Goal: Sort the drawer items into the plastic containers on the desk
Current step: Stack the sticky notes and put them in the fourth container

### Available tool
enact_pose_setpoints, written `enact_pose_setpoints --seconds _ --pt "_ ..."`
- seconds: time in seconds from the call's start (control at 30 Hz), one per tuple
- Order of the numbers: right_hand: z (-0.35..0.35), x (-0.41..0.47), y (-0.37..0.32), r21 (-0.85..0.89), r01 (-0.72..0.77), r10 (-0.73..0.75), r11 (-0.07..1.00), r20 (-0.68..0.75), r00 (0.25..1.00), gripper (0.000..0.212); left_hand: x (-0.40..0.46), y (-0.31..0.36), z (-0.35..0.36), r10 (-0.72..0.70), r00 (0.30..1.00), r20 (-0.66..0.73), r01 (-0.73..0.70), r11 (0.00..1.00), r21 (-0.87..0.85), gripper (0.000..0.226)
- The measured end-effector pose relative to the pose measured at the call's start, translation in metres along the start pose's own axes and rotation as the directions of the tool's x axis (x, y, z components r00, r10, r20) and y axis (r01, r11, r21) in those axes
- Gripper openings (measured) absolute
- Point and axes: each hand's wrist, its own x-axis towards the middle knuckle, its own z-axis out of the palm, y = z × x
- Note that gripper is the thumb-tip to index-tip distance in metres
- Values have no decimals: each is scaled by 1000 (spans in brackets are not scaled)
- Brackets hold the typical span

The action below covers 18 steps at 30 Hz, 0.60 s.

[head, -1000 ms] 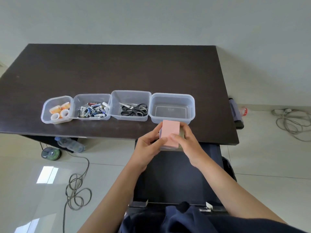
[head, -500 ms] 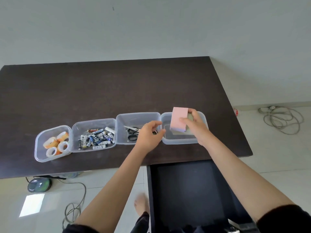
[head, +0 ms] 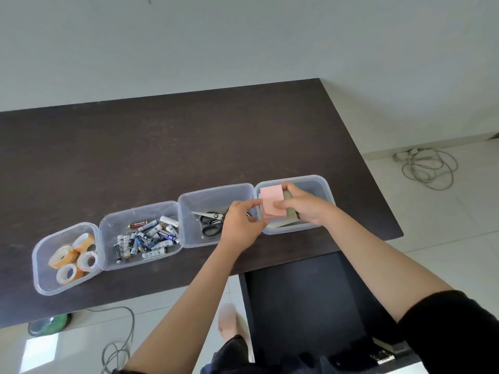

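Note:
Several clear plastic containers stand in a row on the dark desk [head: 162, 147]. My right hand [head: 305, 205] holds a stack of pink and green sticky notes [head: 271, 199] inside the rightmost container [head: 324, 184]. My left hand [head: 241, 222] hovers just left of the stack, over the wall between that container and the scissors container [head: 213, 191], its fingers curled and holding nothing. Black-handled scissors [head: 210, 221] lie partly hidden under my left hand. The open dark drawer [head: 297, 298] sits below the desk edge.
A container of batteries [head: 147, 237] and one of tape rolls [head: 71, 255] stand at the left. Cables lie on the tiled floor at the right [head: 426, 167] and lower left [head: 118, 344]. A foot [head: 228, 319] shows beside the drawer.
Both hands lifted the sticky notes from above the drawer to the rightmost container. The left hand let go, and the right hand lowered the stack into the container.

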Motion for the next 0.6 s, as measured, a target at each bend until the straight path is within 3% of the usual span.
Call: enact_pose_setpoints --seconds 0.13,0.27,0.43,0.6 --pt "4 0 -1 -54 -4 4 999 6 1000 45 0 0 -1 -5 1000 -10 5 1000 -15 49" --pt "8 -5 -4 -351 12 -52 936 -105 993 56 1 -1 0 -15 1000 -12 15 1000 -18 49" --pt "11 -10 -3 -426 -9 -104 905 -242 965 66 1 -1 0 -16 1000 -15 16 1000 -24 49" --pt "12 -10 -2 -383 -93 -36 919 -317 948 76 2 -1 0 -22 1000 -13 21 999 -25 50"
